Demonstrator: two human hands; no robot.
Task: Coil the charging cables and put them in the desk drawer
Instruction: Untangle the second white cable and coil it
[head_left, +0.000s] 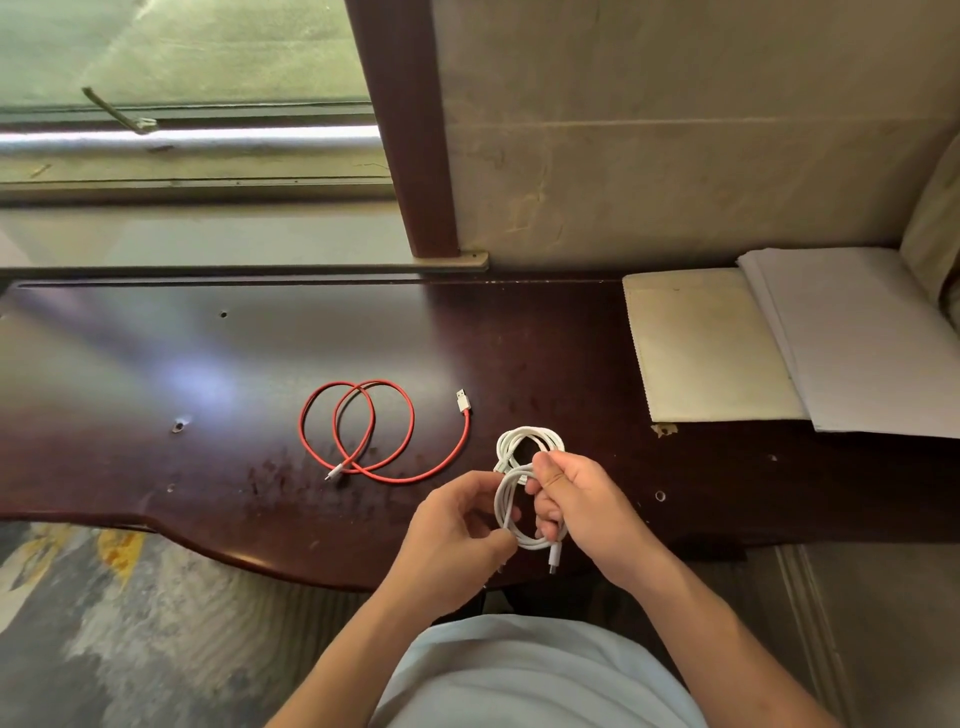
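White cable (527, 496) looped round, smooth, in both hands (519, 512)

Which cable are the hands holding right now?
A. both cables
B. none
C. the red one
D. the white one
D: both the left hand and the right hand grip the white cable in loops, while the red cable lies apart on the desk, untouched.

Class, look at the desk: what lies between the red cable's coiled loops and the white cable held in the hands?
In the head view, only the red cable's own tail with its USB plug and bare desk lie before the white cable.
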